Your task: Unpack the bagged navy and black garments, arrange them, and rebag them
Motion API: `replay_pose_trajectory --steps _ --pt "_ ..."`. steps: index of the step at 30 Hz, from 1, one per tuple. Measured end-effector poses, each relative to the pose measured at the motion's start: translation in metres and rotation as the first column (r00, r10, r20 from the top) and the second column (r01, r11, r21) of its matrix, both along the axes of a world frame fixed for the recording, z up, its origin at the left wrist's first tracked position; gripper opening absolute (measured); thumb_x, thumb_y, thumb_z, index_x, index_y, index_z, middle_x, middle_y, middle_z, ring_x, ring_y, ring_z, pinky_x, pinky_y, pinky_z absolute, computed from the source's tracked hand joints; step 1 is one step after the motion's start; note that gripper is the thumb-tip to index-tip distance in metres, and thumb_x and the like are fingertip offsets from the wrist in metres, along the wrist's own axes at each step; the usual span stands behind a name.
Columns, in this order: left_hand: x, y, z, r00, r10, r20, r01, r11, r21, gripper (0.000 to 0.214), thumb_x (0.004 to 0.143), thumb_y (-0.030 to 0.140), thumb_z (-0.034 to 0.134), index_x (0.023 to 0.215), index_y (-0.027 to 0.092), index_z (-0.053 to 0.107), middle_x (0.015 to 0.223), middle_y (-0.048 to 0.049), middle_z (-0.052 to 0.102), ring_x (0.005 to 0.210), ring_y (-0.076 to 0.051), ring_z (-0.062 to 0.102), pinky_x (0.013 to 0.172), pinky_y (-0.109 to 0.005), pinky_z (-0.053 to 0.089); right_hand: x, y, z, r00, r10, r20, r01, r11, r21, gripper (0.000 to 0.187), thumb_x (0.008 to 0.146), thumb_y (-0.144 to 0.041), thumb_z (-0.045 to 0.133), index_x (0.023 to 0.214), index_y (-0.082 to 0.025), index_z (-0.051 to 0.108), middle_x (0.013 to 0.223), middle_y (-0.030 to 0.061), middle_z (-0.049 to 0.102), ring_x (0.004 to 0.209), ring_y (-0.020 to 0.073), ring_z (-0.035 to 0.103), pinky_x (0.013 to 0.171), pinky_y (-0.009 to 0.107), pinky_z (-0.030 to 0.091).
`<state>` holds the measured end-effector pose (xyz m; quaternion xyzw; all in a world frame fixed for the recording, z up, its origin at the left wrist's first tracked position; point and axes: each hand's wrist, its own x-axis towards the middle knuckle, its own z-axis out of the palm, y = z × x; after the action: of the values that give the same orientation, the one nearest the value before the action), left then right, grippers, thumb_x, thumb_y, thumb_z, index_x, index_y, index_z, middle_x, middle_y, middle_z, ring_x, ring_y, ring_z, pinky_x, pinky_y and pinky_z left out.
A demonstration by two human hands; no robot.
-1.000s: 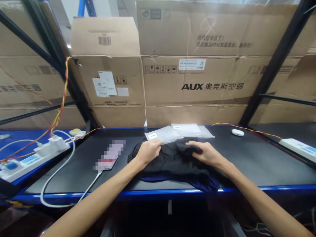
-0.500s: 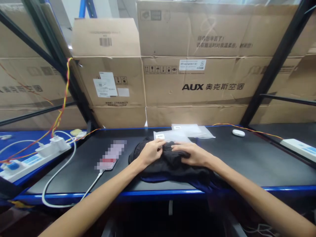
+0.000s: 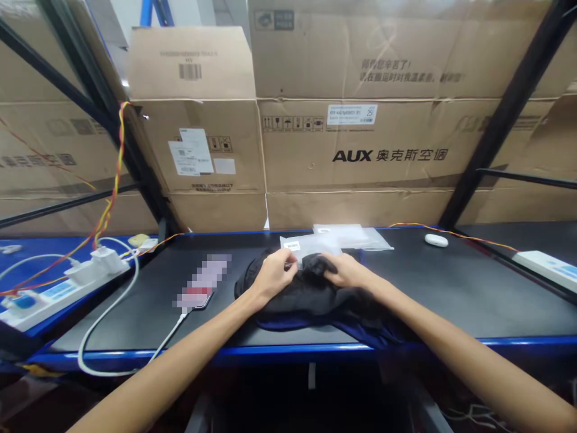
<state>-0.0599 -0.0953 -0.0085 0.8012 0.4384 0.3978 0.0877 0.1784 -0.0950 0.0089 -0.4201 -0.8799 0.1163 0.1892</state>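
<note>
A crumpled black cloth garment (image 3: pixel 297 304) with some dark blue at its lower edge lies bunched on the black bench top, spilling over the front edge at the right. My left hand (image 3: pixel 274 273) grips its upper left part with thumb and fingers drawn together. Gathered folds of the same garment are in my right hand (image 3: pixel 349 270), closed on the far side of the bundle. What kind of garment it is cannot be made out. Just behind the hands lie frosted plastic bags (image 3: pixel 311 242) with small white labels.
A phone (image 3: pixel 202 282) on a white charging cable (image 3: pixel 169 340) lies to the left. Power strips stand at the left (image 3: pixel 58 294) and right (image 3: pixel 550 273). A white earbud case (image 3: pixel 436 240) sits at the back right. Large cardboard (image 3: pixel 297 171) walls the rear; the bench has a blue front edge (image 3: pixel 297 355).
My right hand has closed more tightly, pulling a fold of the black garment up into a bunch and moving slightly left. My left hand has barely moved.
</note>
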Motion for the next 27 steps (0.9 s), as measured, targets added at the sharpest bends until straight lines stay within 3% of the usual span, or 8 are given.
replay_pose_trajectory --steps 4,9,12,14,17,21,24,27 --pt "0.001 -0.001 0.0 1.0 -0.021 -0.001 0.021 1.0 0.011 0.006 0.083 0.015 0.056 0.079 0.019 0.058 0.08 -0.0006 0.065 0.075 -0.015 0.062 0.072 -0.025 0.052 -0.02 0.003 0.001 0.966 -0.205 0.16 0.2 0.979 0.047 0.027 0.09 -0.023 0.053 0.115 -0.014 0.057 0.103 0.0146 0.073 0.091 0.029 0.069 0.077 0.036 0.049" --pt "0.0 -0.001 0.001 0.998 -0.057 0.028 0.058 0.998 -0.018 0.005 0.083 0.017 0.057 0.08 0.019 0.058 0.081 -0.001 0.065 0.075 -0.015 0.062 0.071 -0.024 0.053 -0.036 0.0 0.007 0.957 -0.245 0.157 0.236 0.969 0.077 0.034 0.092 -0.023 0.05 0.125 -0.017 0.055 0.126 0.0155 0.065 0.104 0.0305 0.065 0.084 0.039 0.049" --pt "-0.001 0.0 0.002 0.998 -0.049 0.043 0.05 0.998 -0.032 0.005 0.081 0.015 0.057 0.081 0.019 0.059 0.082 -0.0008 0.065 0.077 -0.015 0.062 0.07 -0.024 0.053 -0.024 -0.003 0.013 0.987 -0.089 0.13 0.088 0.996 0.013 0.047 0.092 -0.036 0.054 0.137 -0.022 0.049 0.136 0.0118 0.059 0.114 0.029 0.062 0.094 0.04 0.048" --pt "-0.002 0.0 0.003 0.998 -0.042 0.053 0.044 0.998 -0.044 0.007 0.08 0.013 0.057 0.081 0.019 0.06 0.082 -0.0005 0.066 0.078 -0.015 0.063 0.07 -0.024 0.054 -0.01 -0.005 0.014 0.991 0.076 0.108 -0.07 0.996 -0.064 0.068 0.092 -0.05 0.056 0.15 -0.022 0.035 0.15 0.0132 0.046 0.131 0.0302 0.05 0.106 0.042 0.042" --pt "-0.002 0.0 0.003 0.997 -0.032 0.067 0.036 0.998 -0.054 0.006 0.079 0.014 0.058 0.08 0.019 0.06 0.08 -0.0003 0.066 0.076 -0.015 0.064 0.068 -0.023 0.054 0.005 -0.007 0.012 0.976 0.159 0.146 -0.147 0.985 -0.089 0.067 0.098 -0.051 0.045 0.156 -0.025 0.024 0.158 0.014 0.033 0.14 0.0315 0.039 0.111 0.047 0.036" --pt "-0.002 -0.001 0.003 0.996 -0.058 0.074 0.06 0.998 -0.033 0.005 0.08 0.015 0.058 0.08 0.018 0.061 0.08 -0.0003 0.067 0.074 -0.014 0.064 0.067 -0.022 0.054 -0.007 -0.006 0.006 0.965 0.084 0.248 -0.096 0.995 0.039 0.052 0.101 -0.035 0.038 0.151 -0.019 0.036 0.143 0.018 0.051 0.113 0.0287 0.062 0.097 0.044 0.048" --pt "-0.002 -0.002 0.003 0.994 -0.084 0.071 0.086 0.996 -0.017 0.004 0.081 0.016 0.058 0.08 0.018 0.062 0.082 -0.0005 0.067 0.076 -0.014 0.065 0.067 -0.022 0.055 -0.031 0.002 0.003 0.929 -0.085 0.361 0.04 0.991 0.13 0.04 0.099 -0.03 0.04 0.13 -0.013 0.058 0.128 0.019 0.063 0.102 0.029 0.066 0.089 0.041 0.05" --pt "-0.002 -0.002 0.002 0.993 -0.101 0.054 0.101 0.995 -0.011 0.004 0.08 0.016 0.06 0.081 0.019 0.062 0.085 -0.0011 0.069 0.079 -0.015 0.066 0.069 -0.023 0.055 -0.051 0.009 0.002 0.91 -0.176 0.376 0.123 0.979 0.161 0.036 0.099 -0.027 0.037 0.115 -0.011 0.066 0.121 0.0211 0.066 0.104 0.0313 0.065 0.088 0.042 0.05"
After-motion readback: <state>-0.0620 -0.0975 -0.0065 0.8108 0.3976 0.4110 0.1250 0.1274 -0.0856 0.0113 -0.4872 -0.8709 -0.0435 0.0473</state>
